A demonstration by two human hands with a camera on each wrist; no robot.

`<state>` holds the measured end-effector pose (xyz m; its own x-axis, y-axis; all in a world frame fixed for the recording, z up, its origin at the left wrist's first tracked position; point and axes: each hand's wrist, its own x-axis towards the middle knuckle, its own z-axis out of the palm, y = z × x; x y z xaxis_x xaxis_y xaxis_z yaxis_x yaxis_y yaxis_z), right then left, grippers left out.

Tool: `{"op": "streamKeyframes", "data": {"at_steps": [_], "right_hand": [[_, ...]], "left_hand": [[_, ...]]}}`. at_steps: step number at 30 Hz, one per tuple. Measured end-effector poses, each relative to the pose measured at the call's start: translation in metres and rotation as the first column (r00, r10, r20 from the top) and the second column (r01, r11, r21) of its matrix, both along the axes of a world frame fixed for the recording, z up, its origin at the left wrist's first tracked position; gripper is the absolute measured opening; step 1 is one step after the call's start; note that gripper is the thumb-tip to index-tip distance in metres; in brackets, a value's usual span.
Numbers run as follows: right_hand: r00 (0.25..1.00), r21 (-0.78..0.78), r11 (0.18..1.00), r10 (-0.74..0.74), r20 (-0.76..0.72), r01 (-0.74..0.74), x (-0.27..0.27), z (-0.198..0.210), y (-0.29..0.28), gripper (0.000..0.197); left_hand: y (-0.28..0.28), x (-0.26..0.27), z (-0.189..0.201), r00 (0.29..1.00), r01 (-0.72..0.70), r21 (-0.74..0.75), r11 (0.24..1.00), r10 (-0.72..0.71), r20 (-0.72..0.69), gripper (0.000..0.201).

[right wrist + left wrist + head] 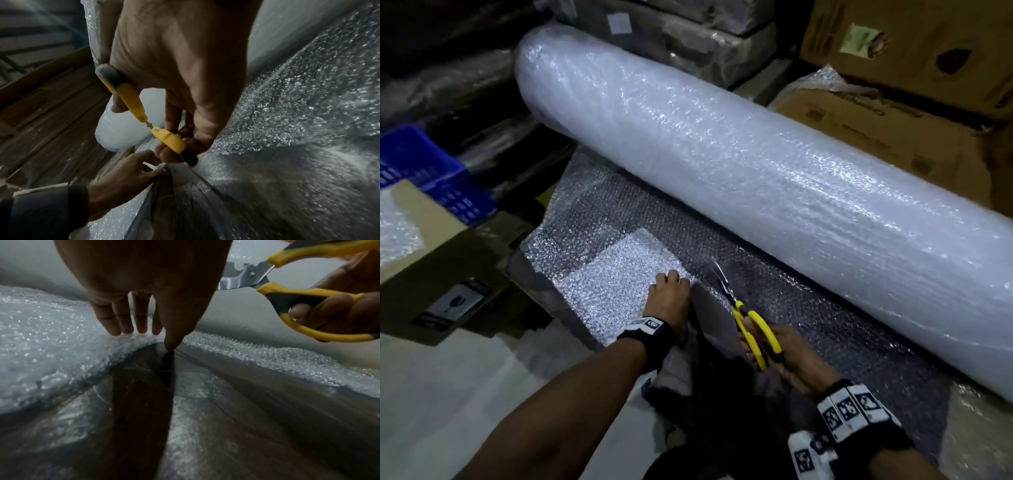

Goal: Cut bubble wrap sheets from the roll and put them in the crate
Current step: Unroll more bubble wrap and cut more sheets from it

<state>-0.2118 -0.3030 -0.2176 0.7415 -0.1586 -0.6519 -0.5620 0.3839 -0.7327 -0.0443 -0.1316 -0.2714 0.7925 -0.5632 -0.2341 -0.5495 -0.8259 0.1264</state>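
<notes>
A big bubble wrap roll (pixel 722 154) lies slantwise across the floor, its unrolled sheet (pixel 818 308) spread toward me. My left hand (pixel 671 286) presses straight fingers (pixel 123 319) on the brighter, partly cut flap (pixel 613 281) beside the cut; its thumb (pixel 170 340) points down at the flap's edge. My right hand (pixel 777 349) grips yellow-handled scissors (pixel 751 325), whose steel blades (pixel 722 279) stand apart over the sheet just right of the left hand. In the right wrist view the right hand (pixel 179 144) wraps the scissors' handles (pixel 131 97). A blue crate (pixel 431 164) stands far left.
A cardboard box (pixel 448 260) holding bubble wrap stands at the left, near the crate. More cardboard boxes (pixel 893 44) are stacked behind the roll at the upper right, dark wrapped bundles (pixel 688 41) at the back. Pale floor (pixel 465 394) shows at the lower left.
</notes>
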Motion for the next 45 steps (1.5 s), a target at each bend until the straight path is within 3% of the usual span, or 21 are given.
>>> {"op": "streamKeyframes", "data": {"at_steps": [4, 10, 15, 25, 37, 45], "right_hand": [[0.995, 0.028, 0.998, 0.065, -0.073, -0.063, 0.012, 0.001, -0.004, 0.066], [0.973, 0.091, 0.983, 0.174, -0.153, -0.161, 0.021, -0.004, -0.009, 0.047], [0.952, 0.089, 0.963, 0.265, -0.153, -0.254, 0.017, -0.004, -0.016, 0.050], [0.921, 0.031, 0.935, 0.353, -0.165, -0.353, 0.030, -0.006, -0.028, 0.070], [0.907, -0.041, 0.929, 0.348, -0.237, -0.367, 0.068, -0.007, -0.013, 0.054], [0.889, -0.193, 0.886, 0.361, -0.282, -0.421, 0.079, -0.015, -0.016, 0.053]], "left_hand": [[-0.005, 0.009, -0.006, 1.000, -0.015, -0.051, 0.999, 0.015, -0.006, 0.030], [-0.009, 0.016, -0.006, 1.000, 0.010, 0.004, 1.000, -0.010, -0.001, 0.028], [-0.011, 0.016, -0.008, 0.999, 0.000, 0.020, 1.000, -0.001, 0.032, 0.028], [-0.010, 0.027, 0.000, 0.996, -0.090, -0.085, 0.992, 0.092, 0.019, 0.021], [-0.004, 0.017, -0.003, 0.996, -0.054, -0.084, 0.995, 0.059, 0.062, 0.021], [0.002, -0.015, -0.008, 0.982, -0.074, -0.033, 0.997, 0.078, 0.171, 0.031]]}}
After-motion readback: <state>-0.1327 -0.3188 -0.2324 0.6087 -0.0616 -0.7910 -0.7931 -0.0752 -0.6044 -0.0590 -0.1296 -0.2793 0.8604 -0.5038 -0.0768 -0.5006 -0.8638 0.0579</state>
